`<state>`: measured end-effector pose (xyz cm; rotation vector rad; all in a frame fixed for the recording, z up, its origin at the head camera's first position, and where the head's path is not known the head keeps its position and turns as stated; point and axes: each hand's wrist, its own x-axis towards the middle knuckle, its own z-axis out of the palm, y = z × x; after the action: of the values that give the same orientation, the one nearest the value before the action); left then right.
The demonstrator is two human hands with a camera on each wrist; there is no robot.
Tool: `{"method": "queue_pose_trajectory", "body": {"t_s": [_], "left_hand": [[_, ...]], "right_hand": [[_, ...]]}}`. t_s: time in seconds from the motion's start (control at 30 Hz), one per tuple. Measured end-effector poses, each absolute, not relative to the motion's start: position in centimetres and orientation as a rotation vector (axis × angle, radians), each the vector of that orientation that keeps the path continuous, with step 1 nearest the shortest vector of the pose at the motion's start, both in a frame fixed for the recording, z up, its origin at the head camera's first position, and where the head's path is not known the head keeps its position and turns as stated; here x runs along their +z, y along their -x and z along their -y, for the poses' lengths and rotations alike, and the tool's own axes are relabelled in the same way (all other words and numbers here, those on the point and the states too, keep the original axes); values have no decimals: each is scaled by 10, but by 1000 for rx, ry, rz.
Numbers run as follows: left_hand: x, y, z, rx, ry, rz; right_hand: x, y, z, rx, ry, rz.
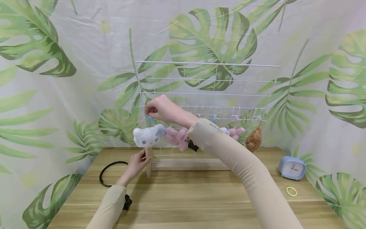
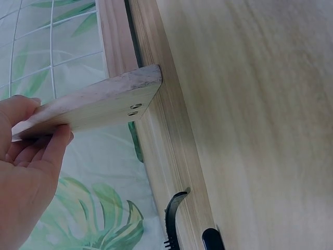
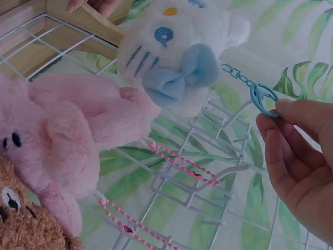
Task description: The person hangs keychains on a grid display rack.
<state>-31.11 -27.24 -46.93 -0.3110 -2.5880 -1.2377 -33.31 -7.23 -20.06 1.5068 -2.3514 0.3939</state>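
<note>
At the left end of the white wire rack (image 1: 208, 64), my right hand (image 1: 164, 109) is raised and pinches the blue key ring (image 3: 264, 100) of a white cat plush keychain (image 1: 146, 136). In the right wrist view the ring is close to a white wire hook; whether it sits on the hook I cannot tell. The plush, with a blue bow (image 3: 182, 75), hangs from a short blue chain. Lower down, my left hand (image 1: 135, 166) grips the rack's wooden side piece (image 2: 99, 101) between thumb and fingers.
Pink plush keychains (image 1: 171, 136) hang beside the cat, partly behind my right arm. A brown plush (image 1: 254, 140) hangs at the rack's right end. On the table (image 1: 183, 197) are a black hoop (image 1: 101, 175), a blue clock (image 1: 292, 168) and a yellow ring (image 1: 291, 191).
</note>
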Motion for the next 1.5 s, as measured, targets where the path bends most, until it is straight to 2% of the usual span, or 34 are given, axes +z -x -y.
{"method": "queue_pose_trajectory", "body": {"t_s": [0.63,1.0,1.2,1.5], "left_hand": [[-469,315,268,-1221,345,2577],[-466,315,271,-1244,348,2618],[-465,313,274,-1220,322,2664],[-465,314,287,-1175,300,2672]], "right_hand": [[-215,348,74,401,-1404,2462],[-215,312,37,593,-1439,2404],[-252,292,-8,746,-1411,2351],[-340,289,-84,871,-1193,2364]]}}
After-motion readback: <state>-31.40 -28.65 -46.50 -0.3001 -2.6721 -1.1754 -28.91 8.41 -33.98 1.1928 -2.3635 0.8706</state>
